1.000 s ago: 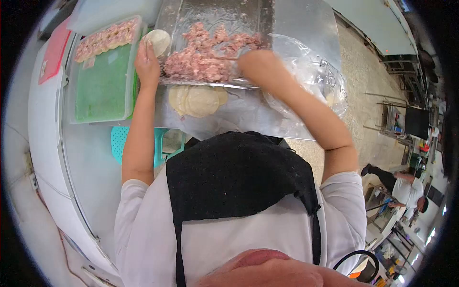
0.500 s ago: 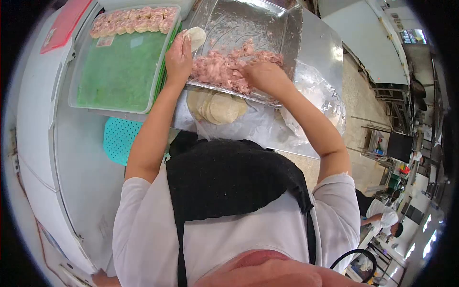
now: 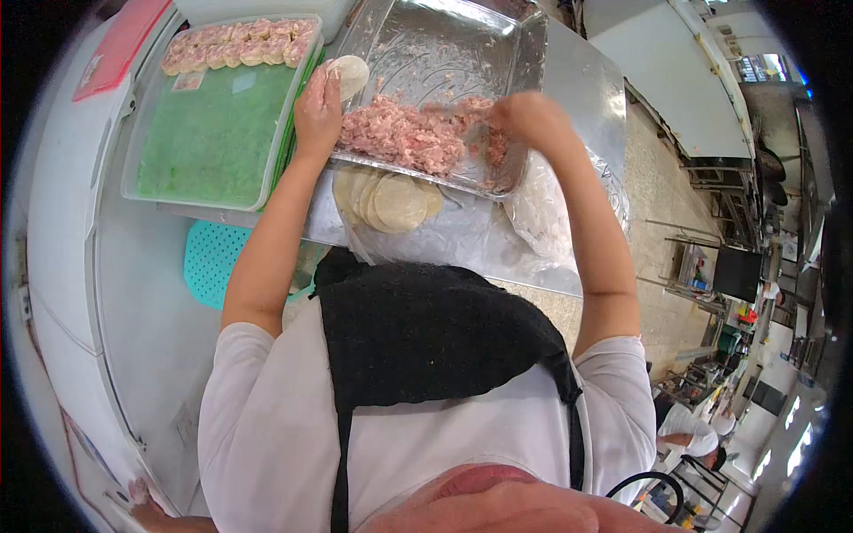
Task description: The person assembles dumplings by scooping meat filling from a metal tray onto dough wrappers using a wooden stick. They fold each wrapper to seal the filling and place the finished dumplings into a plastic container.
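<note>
My left hand (image 3: 318,111) holds a round pale dough wrapper (image 3: 353,78) upright beside the left wall of a metal tray (image 3: 530,62). Pink minced meat (image 3: 404,133) is heaped along the tray's near side. Over the tray's right part, my right hand (image 3: 531,120) is closed; a thin, blurred shape juts left from it over the meat, too smeared to name. A stack of dough wrappers (image 3: 398,202) lies on plastic in front of the tray. To the left, a plastic box (image 3: 267,182) with a green base holds rows of filled dumplings (image 3: 240,44).
A clear plastic bag (image 3: 538,209) lies on the metal table (image 3: 604,107) right of the tray. Below the box sits a turquoise perforated basket (image 3: 213,265). Another person's hand (image 3: 147,511) shows at lower left, and people (image 3: 689,435) stand far right.
My right hand has lifted from the meat and moved right, toward the tray's right wall. My left hand still holds the wrapper. The whole view has shifted slightly left.
</note>
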### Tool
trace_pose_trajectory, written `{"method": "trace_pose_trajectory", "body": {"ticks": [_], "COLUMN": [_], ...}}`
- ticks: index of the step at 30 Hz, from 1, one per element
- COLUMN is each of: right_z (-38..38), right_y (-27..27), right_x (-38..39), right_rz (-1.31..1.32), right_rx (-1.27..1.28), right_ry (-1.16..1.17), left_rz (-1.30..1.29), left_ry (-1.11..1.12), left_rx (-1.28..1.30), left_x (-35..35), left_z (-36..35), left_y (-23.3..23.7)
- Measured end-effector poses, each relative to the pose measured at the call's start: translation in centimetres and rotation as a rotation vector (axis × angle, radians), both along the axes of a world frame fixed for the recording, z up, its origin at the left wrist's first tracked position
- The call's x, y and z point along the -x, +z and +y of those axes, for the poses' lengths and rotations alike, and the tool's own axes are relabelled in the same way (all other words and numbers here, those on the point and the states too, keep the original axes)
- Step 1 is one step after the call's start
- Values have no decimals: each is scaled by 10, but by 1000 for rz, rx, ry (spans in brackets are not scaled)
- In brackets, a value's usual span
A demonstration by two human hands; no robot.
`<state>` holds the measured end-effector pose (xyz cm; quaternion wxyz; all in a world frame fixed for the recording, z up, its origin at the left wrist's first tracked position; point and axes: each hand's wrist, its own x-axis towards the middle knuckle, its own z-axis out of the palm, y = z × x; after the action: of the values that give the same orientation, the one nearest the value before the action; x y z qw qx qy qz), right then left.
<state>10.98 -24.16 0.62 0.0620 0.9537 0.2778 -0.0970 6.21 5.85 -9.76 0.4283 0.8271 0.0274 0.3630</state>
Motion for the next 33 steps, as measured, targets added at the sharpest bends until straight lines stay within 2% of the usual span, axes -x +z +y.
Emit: {"method": "trace_pose_trajectory", "body": {"ticks": [2, 4, 6, 7, 8, 11, 13, 15, 16, 18, 19, 21, 22, 23, 25, 27, 28, 29, 31, 33], "right_z": [2, 18, 42, 54, 69, 48, 21, -14, -28, -54, -38, -12, 8, 12, 25, 3, 0, -18, -18, -9], "right_y": [-9, -32, -56, -65, -53, -7, 29, 41, 34, 2, -1, -20, -9, -32, -14, 4, 32, 28, 28, -5], "right_x": [-37, -49, -35, -17, 8, 25, 7, -11, -13, -11, 17, 48, 72, 86, 103, 73, 63, 46, 16, 23], "right_rz": [-28, -160, -61, -35, 42, -30, -144, -328, -334, -414, -483, -275, -160, -240, -215, -74, -53, -154, -245, -202], "right_rx": [-24, -173, -224, -237, -150, -43, 110, 239, 248, 198, 123, 37, -31, -74, -87, 78, 76, -18, 131, 110], "right_ry": [-35, -51, -29, 109, 150, 225, 138, -11, -16, 144, 165, 3, 20, 136, 125, 55, 48, 7, -148, -62], "left_rz": [31, 38, 44, 34, 26, 25, 25, 14, 2, -15, -39, -66, -39, -10, -6, -3, -12, -21, -22, -25], "left_ry": [-4, 1, -7, -6, -5, -10, -16, -25, -18, -19, -26, -32, -37, -42, -46, -50, -54, -55, -45, -37], "left_rx": [35, 21, 11, 6, 2, 29, 48, 70, 48, 35, 35, 44, 60, 75, 58, 35, 38, 44, 34, 22], "left_x": [2, 3, 3, 2, 1, 3, 3, 2, 2, 2, 1, 1, 1, 2, 2, 2, 1, 0, 0, 1], "left_z": [-1, -2, -3, -2, -1, -1, 0, 0, 0, -1, -1, -1, -2, -2, -2, -1, -1, -1, -2, -3], "left_y": [4, 8, 8, 5, 2, 6, 2, 2, 3, 3, 3, 3, 4, 5, 5, 4, 3, 3, 3, 2]}}
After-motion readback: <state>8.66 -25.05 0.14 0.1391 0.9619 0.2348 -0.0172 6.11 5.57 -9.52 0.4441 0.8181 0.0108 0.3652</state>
